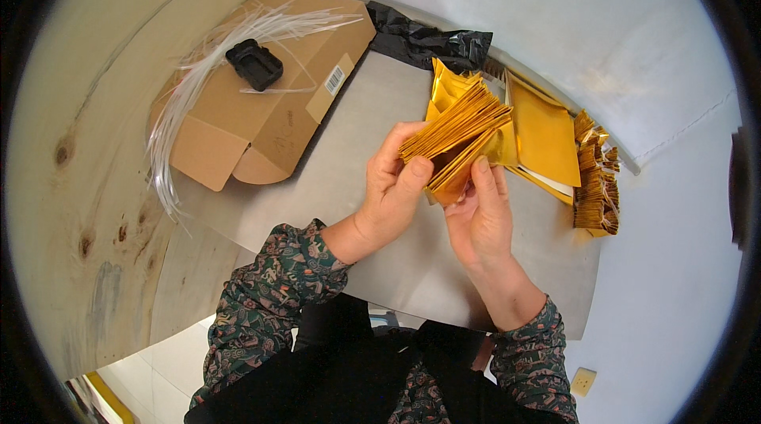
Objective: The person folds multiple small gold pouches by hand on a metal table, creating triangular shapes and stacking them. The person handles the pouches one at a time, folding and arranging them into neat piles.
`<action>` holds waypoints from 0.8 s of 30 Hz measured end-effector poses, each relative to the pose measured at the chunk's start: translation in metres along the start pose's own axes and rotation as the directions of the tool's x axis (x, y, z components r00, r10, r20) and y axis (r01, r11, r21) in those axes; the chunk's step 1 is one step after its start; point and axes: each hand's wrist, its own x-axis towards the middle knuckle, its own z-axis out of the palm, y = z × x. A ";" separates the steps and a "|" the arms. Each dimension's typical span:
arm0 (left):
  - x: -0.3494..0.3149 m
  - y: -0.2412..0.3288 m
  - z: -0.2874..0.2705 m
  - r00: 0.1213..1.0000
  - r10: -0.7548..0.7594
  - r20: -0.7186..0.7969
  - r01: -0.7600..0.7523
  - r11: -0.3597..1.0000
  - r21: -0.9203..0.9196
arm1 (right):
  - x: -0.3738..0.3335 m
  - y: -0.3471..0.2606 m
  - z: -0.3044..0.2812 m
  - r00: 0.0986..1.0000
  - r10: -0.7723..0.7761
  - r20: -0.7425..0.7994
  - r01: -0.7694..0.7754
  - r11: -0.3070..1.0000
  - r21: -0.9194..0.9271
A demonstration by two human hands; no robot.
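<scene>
A thick stack of gold foil sheets (458, 124) is held up over the grey table, its edges fanned apart. My left hand (388, 186) grips the stack's left side, thumb pressed on the near edge. On the right, my right hand (483, 216) pinches the near sheets between thumb and fingers, with a gap between them and the rest. Just behind the held stack lie more gold foil pieces (445, 85). Larger flat gold sheets (545, 139) rest to the right of my hands. Beyond these, several bundles of folded gold foil (596, 194) stand in a row.
At the left a brown cardboard box (277, 127) carries a long bunch of clear plastic strips (176, 119) and a small black tray (255, 65). A crumpled black plastic bag (432, 42) lies along the back edge. A pale wall (634, 51) bounds the table (353, 127) behind and right.
</scene>
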 end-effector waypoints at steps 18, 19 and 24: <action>0.004 0.001 0.001 0.988 0.089 0.123 -0.135 0.885 0.445 | 0.002 0.000 -0.005 0.995 0.001 -0.102 -0.010 0.996 -0.094; 0.003 0.000 0.002 0.992 0.081 0.099 -0.117 0.885 0.450 | 0.002 0.000 -0.005 0.999 0.005 -0.040 -0.008 0.998 -0.059; 0.000 0.000 0.007 0.993 -0.113 -0.031 0.117 0.965 0.235 | 0.002 0.004 0.001 0.994 0.019 -0.105 -0.022 0.999 -0.029</action>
